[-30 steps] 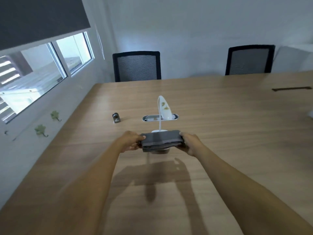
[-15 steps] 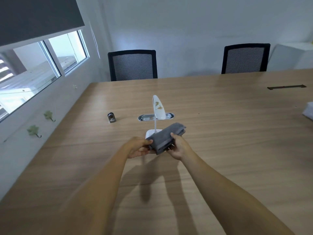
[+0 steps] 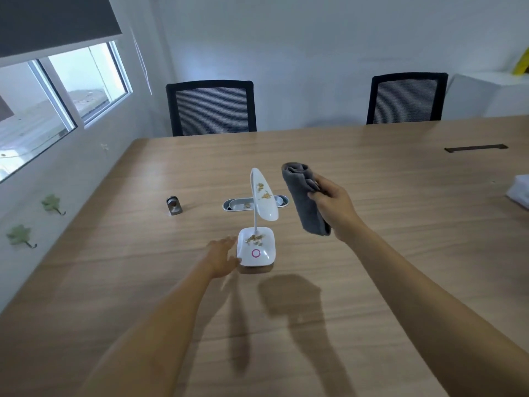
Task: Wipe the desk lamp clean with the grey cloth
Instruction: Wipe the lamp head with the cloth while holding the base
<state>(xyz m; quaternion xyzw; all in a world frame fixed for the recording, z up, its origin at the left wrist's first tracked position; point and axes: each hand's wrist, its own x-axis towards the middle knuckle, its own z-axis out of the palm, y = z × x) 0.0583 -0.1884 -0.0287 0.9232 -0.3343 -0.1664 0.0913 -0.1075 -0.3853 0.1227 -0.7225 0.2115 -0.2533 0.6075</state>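
A small white desk lamp (image 3: 256, 250) stands on the wooden table, with a square base, a pink ring button and a thin neck up to an oval head (image 3: 264, 196). Brownish crumbs lie on the head and on the base. My right hand (image 3: 333, 207) holds the folded grey cloth (image 3: 305, 204) upright in the air, just right of the lamp head and apart from it. My left hand (image 3: 221, 257) lies with fingers spread against the left edge of the lamp base.
An oval metal cable port (image 3: 255, 202) is set in the table (image 3: 400, 224) behind the lamp. A small metal object (image 3: 173, 205) stands to the left. Two black mesh chairs (image 3: 211, 107) (image 3: 406, 98) stand at the far edge. A white item (image 3: 519, 190) lies at far right.
Both hands held the cloth in front of the lamp. Now the left hand has let go and dropped to the lamp base, and the right hand has lifted the cloth up and right.
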